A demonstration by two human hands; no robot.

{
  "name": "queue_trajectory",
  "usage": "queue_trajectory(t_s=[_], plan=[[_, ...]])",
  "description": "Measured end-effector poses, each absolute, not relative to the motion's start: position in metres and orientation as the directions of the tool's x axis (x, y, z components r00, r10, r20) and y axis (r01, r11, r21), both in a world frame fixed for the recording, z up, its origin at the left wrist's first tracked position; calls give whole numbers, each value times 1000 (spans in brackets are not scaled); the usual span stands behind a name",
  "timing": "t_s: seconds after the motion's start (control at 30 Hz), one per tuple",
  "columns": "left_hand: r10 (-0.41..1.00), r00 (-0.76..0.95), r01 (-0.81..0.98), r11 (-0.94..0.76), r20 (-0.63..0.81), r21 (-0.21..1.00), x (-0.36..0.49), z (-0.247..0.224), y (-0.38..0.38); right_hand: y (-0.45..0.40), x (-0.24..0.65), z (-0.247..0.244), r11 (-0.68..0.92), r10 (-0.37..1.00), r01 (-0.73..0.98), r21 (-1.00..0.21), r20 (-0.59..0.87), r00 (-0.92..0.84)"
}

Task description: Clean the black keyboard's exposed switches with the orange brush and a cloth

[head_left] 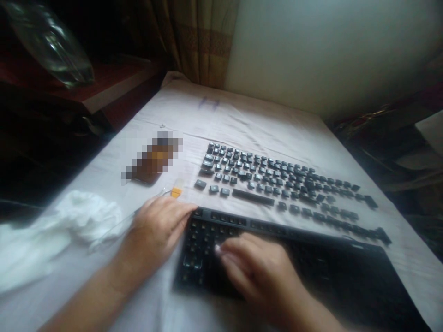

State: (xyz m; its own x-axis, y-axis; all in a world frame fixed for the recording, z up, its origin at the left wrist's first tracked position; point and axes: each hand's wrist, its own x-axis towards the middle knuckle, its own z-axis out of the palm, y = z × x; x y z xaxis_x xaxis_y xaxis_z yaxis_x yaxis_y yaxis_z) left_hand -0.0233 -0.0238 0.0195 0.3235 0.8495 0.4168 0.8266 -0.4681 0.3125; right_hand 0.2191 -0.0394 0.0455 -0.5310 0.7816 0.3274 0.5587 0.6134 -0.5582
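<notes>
A black keyboard (346,276) without its keycaps over most of its face lies on the pale cloth. My left hand (161,223) grips its upper left corner, fingertips on the frame edge. Over the keyboard's left part is my right hand (258,260), its fingers pinched together and blurred. Something small and whitish shows at those fingertips, too smeared to name. Beyond the keyboard, loose black keycaps (258,168) are laid out in rows like a keyboard layout, with the long space bar (252,197) in the front row.
Crumpled white tissue (86,214) lies at the left. A small tool with an orange part (176,192) is just past my left hand. Farther back lies a pixelated phone-like object (152,161). A red-brown shelf (114,85) carrying a clear bottle (57,50) borders the left.
</notes>
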Motion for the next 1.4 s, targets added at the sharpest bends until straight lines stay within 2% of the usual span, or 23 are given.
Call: queue_trajectory(t_s=[0.17, 0.23, 0.3, 0.4, 0.5, 0.67, 0.83, 0.93, 1.0, 1.07, 1.17, 1.27, 1.4], plan=[[851, 312, 827, -463, 423, 320, -22, 19, -24, -35, 204, 40, 680, 733, 628, -379, 362, -575], [847, 314, 824, -468, 428, 321, -22, 19, -25, -34, 200, 39, 692, 721, 634, -345, 351, -597], [844, 318, 820, -474, 432, 321, -23, 18, -25, -33, 197, 40, 682, 729, 597, -421, 325, -603], [843, 318, 820, -475, 434, 320, -23, 18, -25, -29, 199, 44, 625, 763, 492, -606, 341, -549], [844, 314, 814, -475, 436, 334, -23, 18, -24, -25, 205, 48, 577, 808, 472, -667, 379, -451], [848, 309, 806, -474, 431, 354, -24, 18, -24, -27, 212, 45, 630, 770, 527, -570, 370, -520], [853, 294, 801, -466, 430, 375, -24, 16, -24, -31, 201, 39, 682, 730, 609, -405, 319, -605], [856, 288, 796, -463, 429, 390, -24, 16, -23, -29, 193, 38, 700, 713, 613, -367, 311, -628], [861, 287, 790, -461, 420, 405, -24, 15, -23, -26, 189, 39, 710, 699, 571, -411, 313, -643], [866, 287, 784, -458, 410, 419, -25, 15, -23, -23, 188, 41, 700, 698, 494, -515, 346, -628], [865, 289, 779, -462, 410, 425, -26, 14, -22, -20, 195, 44, 642, 751, 419, -642, 414, -515], [860, 295, 775, -471, 417, 423, -26, 13, -22, -21, 207, 46, 605, 790, 454, -654, 423, -443], [859, 287, 780, -467, 425, 416, -26, 13, -23, -27, 219, 46, 617, 780, 492, -614, 399, -481]])
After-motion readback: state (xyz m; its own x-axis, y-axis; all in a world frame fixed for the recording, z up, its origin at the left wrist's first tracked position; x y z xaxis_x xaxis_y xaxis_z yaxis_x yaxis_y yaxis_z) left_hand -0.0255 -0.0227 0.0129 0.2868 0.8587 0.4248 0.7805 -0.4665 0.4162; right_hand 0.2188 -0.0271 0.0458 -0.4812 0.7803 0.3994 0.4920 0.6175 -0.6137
